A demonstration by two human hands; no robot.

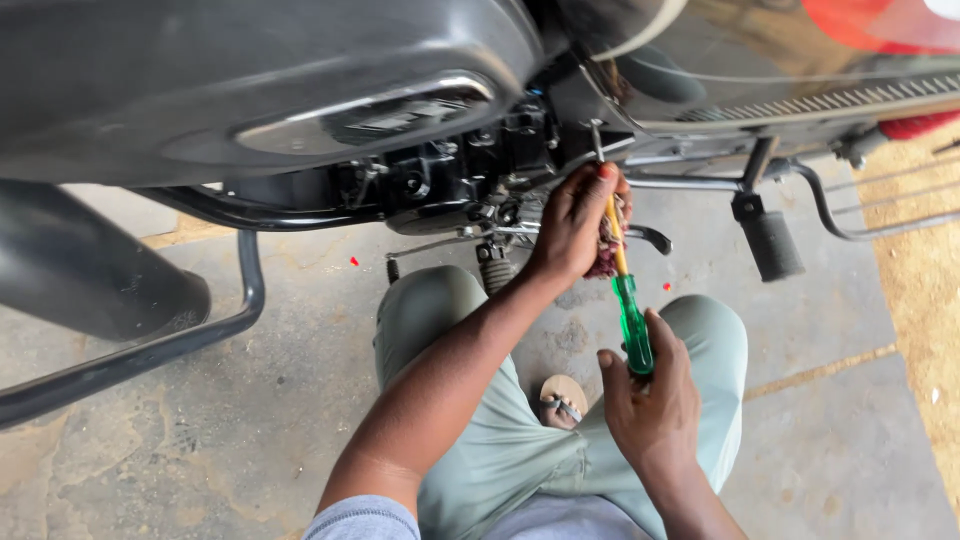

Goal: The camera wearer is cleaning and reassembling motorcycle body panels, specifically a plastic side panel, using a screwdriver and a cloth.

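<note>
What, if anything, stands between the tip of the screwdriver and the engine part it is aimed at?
The left hand stands there: it wraps the screwdriver shaft with a reddish rag and hides the tip. The right hand grips the green handle. Whether the tip touches the engine cannot be told.

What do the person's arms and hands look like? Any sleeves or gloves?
Both hands are bare, no gloves: left hand, right hand. The forearms are bare too. A short grey-blue fabric sleeve shows on the left upper arm. One left fingernail looks red-painted.
</note>
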